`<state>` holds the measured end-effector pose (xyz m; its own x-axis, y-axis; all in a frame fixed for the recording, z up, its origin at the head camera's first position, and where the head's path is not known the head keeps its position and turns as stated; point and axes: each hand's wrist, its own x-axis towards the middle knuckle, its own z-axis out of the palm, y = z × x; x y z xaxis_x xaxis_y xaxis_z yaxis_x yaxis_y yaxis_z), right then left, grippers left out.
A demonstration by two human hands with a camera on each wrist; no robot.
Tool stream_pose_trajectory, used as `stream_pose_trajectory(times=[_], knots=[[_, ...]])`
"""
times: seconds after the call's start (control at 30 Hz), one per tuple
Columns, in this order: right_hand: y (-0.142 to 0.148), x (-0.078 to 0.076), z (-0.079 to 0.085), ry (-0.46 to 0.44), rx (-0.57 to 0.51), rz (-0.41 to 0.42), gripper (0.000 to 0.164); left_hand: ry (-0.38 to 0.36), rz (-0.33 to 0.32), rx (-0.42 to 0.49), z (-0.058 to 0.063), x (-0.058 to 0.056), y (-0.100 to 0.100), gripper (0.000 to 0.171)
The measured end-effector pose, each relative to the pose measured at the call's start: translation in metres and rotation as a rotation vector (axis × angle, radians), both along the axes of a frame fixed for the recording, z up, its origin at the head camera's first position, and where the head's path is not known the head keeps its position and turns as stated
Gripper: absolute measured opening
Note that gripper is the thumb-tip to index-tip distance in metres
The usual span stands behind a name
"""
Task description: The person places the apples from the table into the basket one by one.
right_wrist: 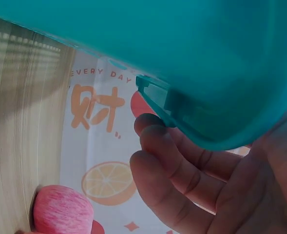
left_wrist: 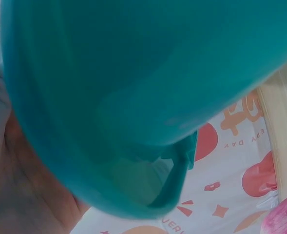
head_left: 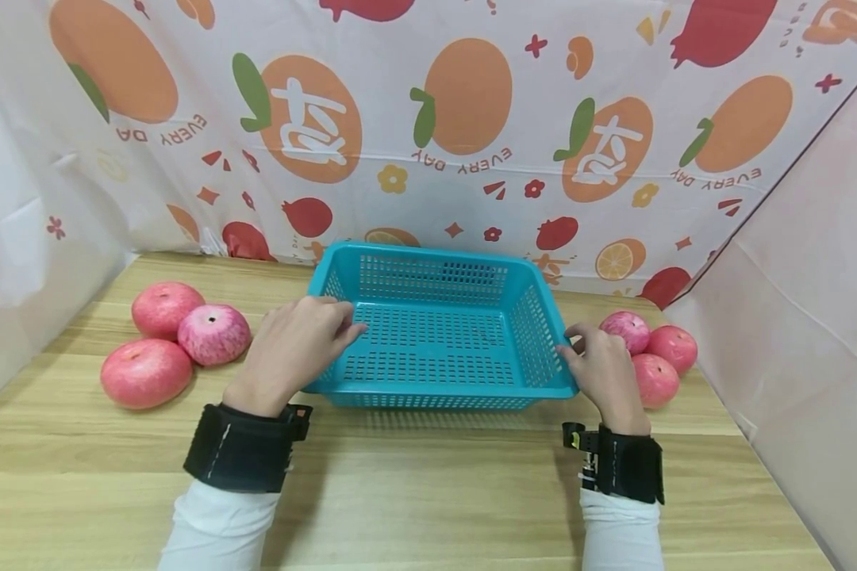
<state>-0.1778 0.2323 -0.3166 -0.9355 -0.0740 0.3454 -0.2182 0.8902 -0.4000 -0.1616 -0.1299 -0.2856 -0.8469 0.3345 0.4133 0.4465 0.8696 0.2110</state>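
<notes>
A teal plastic basket (head_left: 443, 392) with slotted walls and floor is held between both hands, nothing lying inside it. At its left end the left hand (head_left: 296, 345) grips the rim, thumb over the inner side; its other fingers are mostly hidden. On the opposite end the right hand (head_left: 603, 369) holds the rim, and the right wrist view shows its fingers (right_wrist: 172, 170) curled beneath the edge. Just below the basket's front wall, a shadow falls on the table.
Left of the basket on the wooden table (head_left: 428, 492) sit two pink apples (head_left: 146, 373) and a purplish streaked apple (head_left: 214, 335). Three more apples (head_left: 655, 381) cluster beyond the right hand. A fruit-printed cloth (head_left: 464, 198) rises behind the table, with pale cloth at both sides.
</notes>
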Motion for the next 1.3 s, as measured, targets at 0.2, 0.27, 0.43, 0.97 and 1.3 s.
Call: stream_pose_trajectory(times=[0.2,0.27,0.43,0.97,1.3], knots=[[0.000,0.000,0.000,-0.002,-0.002,0.004,0.031,0.007,-0.003,0.004,0.000,0.000,-0.001,0.035],[-0.001,0.000,0.000,-0.006,-0.003,0.005,0.030,0.009,-0.002,0.005,0.000,0.000,-0.001,0.035],[-0.001,0.001,0.001,-0.012,-0.003,0.004,0.030,0.023,0.004,0.003,-0.001,0.000,-0.001,0.032],[-0.002,0.001,0.001,-0.020,-0.002,0.003,0.027,0.101,0.084,0.024,0.001,0.000,-0.010,0.029],[-0.001,0.001,0.001,-0.026,-0.003,0.007,0.027,0.082,0.123,0.075,0.005,0.002,-0.023,0.029]])
